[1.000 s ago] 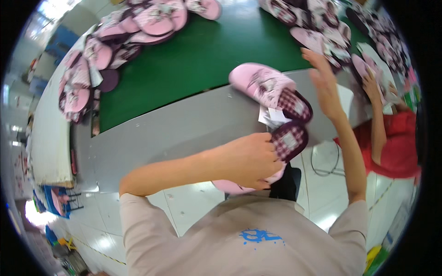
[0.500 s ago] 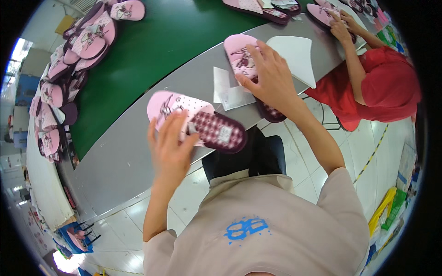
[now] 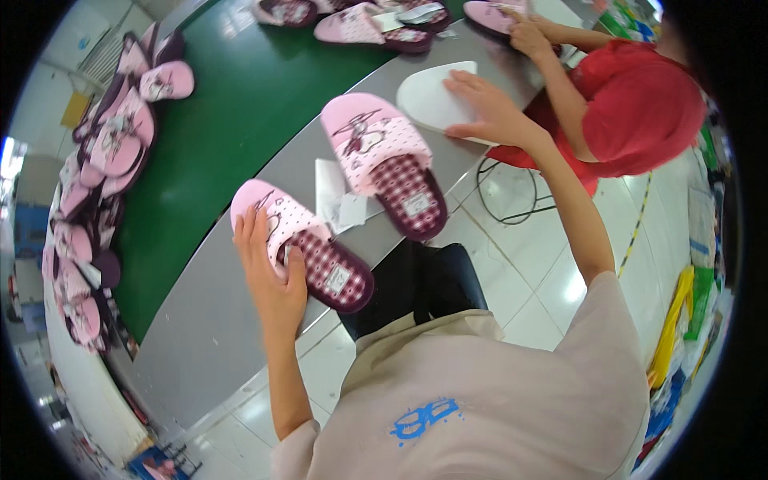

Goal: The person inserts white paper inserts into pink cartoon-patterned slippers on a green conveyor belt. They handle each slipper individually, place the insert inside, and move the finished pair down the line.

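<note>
Two pink slippers with dotted uppers and checked maroon insoles lie on the grey table edge before me. My left hand (image 3: 272, 280) grips the left slipper (image 3: 328, 264), its fingers along the upper's outer side and the thumb by the foot opening. To its right, the other slipper (image 3: 392, 160) lies untouched. A white card and slip of paper (image 3: 330, 192) rest between the two. My right hand (image 3: 496, 112) is stretched over a flat white rounded board (image 3: 428, 96), fingers extended on its surface and thumb apart.
A green belt (image 3: 232, 104) runs beyond the grey table edge (image 3: 200, 344). Pink slippers are heaped at the left (image 3: 116, 148), and more slippers (image 3: 352, 28) lie at the far side. On the right a co-worker in red (image 3: 640, 112) handles another slipper (image 3: 492, 18). A stool (image 3: 508, 192) stands below.
My right hand has left the right slipper and moved onto the white board. My left hand remains on the left slipper. The whole view has shifted.
</note>
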Tool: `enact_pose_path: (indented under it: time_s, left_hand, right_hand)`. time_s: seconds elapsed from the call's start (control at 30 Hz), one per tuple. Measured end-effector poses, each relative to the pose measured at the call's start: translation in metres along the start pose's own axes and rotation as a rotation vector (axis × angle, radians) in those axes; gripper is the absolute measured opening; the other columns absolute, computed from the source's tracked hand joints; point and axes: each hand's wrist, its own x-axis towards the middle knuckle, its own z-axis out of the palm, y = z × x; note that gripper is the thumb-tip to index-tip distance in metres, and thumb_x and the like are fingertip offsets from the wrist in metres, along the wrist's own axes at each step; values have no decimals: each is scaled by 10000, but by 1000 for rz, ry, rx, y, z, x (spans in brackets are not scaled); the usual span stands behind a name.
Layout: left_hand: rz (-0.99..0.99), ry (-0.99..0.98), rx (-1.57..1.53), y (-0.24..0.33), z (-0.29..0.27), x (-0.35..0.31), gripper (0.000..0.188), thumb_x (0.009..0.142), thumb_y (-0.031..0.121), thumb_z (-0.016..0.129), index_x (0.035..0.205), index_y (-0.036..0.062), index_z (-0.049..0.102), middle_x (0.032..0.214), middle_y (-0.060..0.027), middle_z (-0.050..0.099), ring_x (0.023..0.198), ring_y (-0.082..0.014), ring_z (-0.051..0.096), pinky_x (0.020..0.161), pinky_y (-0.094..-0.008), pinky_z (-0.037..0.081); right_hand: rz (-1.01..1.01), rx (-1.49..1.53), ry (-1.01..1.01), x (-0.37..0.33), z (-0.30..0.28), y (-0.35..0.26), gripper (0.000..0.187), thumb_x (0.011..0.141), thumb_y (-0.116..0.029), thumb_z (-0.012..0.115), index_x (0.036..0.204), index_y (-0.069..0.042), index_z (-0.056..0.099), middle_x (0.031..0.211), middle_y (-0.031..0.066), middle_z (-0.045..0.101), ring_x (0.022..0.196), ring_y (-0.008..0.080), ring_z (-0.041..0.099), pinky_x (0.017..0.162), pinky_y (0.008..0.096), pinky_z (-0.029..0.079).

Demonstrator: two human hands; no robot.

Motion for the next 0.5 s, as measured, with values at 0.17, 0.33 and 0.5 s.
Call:
enact_pose_path:
  time_s: [0.17,0.33,0.5]
  left_hand:
    - [37,43,-78,5,10,0,547,1105,290,520,1562,-7,470,1656,-209,428,1584,-445,284,1293,-557,190]
    - [198,2,15,-8,29,3,735,1058,323,590,1647,-12,305,1702,-231,333,1595,-454,246,1289,-612,160]
    - [197,-130,168,14,17,10,920,962,331,702,1662,-39,234,1727,-253,265,1608,-464,209,1294,-620,146]
  right_hand:
    - [-5,-58,-191,34,-25,-45,879,829,-667,776,1458,-77,606,1461,239,596,1347,409,590,1097,483,508]
    - [-33,-242,-323,66,-29,-62,724,882,-649,733,1359,-108,670,1276,194,679,1174,389,670,927,497,568]
    - [-18,-207,-93,64,5,-26,776,941,-703,622,1384,-66,636,1389,212,624,1329,401,584,1057,548,488]
